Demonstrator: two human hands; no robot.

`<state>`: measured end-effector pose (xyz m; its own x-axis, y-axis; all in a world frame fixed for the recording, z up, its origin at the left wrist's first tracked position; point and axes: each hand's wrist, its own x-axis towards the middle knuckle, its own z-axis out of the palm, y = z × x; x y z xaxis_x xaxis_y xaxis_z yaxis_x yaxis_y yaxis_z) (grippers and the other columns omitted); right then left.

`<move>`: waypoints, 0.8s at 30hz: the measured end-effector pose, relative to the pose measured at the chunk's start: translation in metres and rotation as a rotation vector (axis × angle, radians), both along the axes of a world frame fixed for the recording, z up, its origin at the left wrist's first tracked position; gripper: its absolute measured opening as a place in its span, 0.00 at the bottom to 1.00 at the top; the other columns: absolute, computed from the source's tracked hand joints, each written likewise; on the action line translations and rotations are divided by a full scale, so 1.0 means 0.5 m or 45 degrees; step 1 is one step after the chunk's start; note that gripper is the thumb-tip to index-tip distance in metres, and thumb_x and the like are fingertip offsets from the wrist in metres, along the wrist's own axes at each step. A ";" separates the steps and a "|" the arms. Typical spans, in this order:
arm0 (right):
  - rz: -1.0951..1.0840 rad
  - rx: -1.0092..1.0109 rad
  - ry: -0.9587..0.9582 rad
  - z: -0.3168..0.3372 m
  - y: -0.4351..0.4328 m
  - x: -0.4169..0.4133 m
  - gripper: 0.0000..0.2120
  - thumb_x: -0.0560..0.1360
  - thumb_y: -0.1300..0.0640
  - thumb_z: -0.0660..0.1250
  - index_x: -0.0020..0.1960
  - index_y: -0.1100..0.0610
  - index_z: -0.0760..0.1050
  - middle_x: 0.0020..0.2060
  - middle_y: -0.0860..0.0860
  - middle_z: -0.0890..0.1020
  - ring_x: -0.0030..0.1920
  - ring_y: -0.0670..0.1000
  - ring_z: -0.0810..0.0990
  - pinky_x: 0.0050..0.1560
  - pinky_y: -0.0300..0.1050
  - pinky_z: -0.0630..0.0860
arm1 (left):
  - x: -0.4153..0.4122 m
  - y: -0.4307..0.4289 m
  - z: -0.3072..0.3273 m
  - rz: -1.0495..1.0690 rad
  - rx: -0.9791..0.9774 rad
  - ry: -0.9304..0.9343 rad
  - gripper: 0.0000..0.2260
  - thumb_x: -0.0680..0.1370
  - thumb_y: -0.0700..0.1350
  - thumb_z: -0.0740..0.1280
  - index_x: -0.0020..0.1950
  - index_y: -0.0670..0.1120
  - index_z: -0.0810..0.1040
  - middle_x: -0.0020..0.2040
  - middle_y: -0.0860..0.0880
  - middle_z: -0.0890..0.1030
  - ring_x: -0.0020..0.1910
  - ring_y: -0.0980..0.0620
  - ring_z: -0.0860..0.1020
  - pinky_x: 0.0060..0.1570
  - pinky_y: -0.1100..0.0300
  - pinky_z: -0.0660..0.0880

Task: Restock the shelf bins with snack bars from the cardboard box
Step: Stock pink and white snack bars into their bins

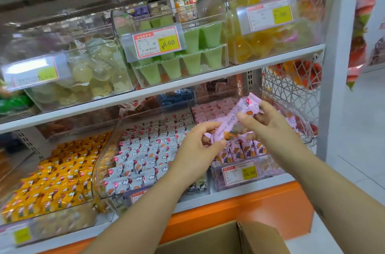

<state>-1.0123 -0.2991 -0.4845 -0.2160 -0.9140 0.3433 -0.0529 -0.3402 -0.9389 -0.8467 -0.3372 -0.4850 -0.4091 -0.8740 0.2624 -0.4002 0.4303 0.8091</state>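
Up top, a stack of green jelly cups in clear plastic trays point(200, 45) sits centre, a red-bordered price label with a yellow "6.60" patch point(156, 44) just in front. Left of them, pale translucent round jelly cups point(91, 74). Right, yellow-orange jelly pouches point(260, 43) behind a second label reading "7.90" point(269, 15). Further right, a white wire mesh basket point(291, 91) with blurred red and orange packs point(306, 70) inside. Down low, a glossy orange base panel point(260, 208), and pale floor tiles point(364, 160) beyond.

The pink bin point(264, 168) lies open on top toward me. Just above it the upper shelf point(187, 85) caps my reach. The wire basket point(291, 91) crowds its right and the white-bar bin point(154, 110) walls its left.
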 end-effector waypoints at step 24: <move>0.019 0.330 0.799 -0.047 -0.043 0.001 0.23 0.76 0.44 0.63 0.68 0.49 0.66 0.48 0.47 0.76 0.49 0.47 0.77 0.45 0.41 0.70 | 0.051 -0.068 -0.036 0.079 -0.454 -0.676 0.13 0.77 0.58 0.63 0.59 0.58 0.77 0.60 0.57 0.75 0.68 0.58 0.62 0.69 0.55 0.60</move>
<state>-1.0119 -0.3204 -0.5080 -0.0344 -0.9851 0.1687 -0.6116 -0.1127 -0.7831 -0.8213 -0.3714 -0.5030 -0.5150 -0.7967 0.3165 -0.7397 0.5995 0.3055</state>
